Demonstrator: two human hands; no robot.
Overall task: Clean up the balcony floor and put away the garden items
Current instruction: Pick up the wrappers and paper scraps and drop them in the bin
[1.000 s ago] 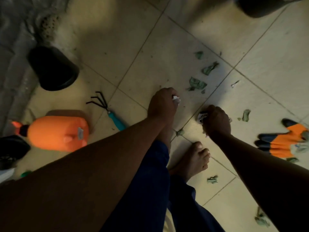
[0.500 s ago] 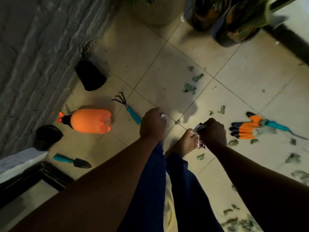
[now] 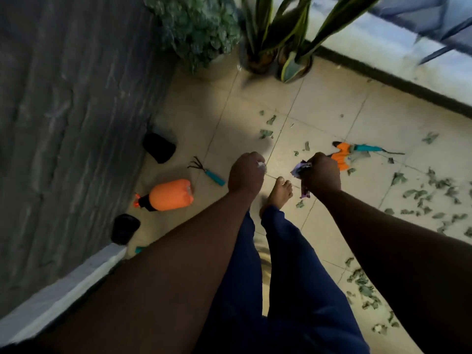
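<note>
My left hand (image 3: 245,173) is curled round a small white scrap (image 3: 261,165), held well above the tiled floor (image 3: 332,111). My right hand (image 3: 322,172) grips a crumpled purple wrapper (image 3: 301,168) that sticks out on both sides of the fist. Green leaf bits (image 3: 434,185) litter the tiles to the right. An orange glove (image 3: 341,155) lies on the floor beyond my right hand, with a teal-handled tool (image 3: 367,148) across it. Left of my hands lie a teal hand rake (image 3: 208,171) and an orange spray bottle (image 3: 169,195) on its side.
Two black pots (image 3: 159,146) (image 3: 124,228) lie along the grey brick wall (image 3: 63,123) at the left. Potted plants (image 3: 204,29) (image 3: 275,47) stand at the back. A raised ledge (image 3: 383,60) runs along the right. My bare foot (image 3: 279,194) is on the tiles below my hands.
I have risen from a low crouch, so both hands lifted away from the floor with their scraps. The view widened to take in the plants, wall and ledge.
</note>
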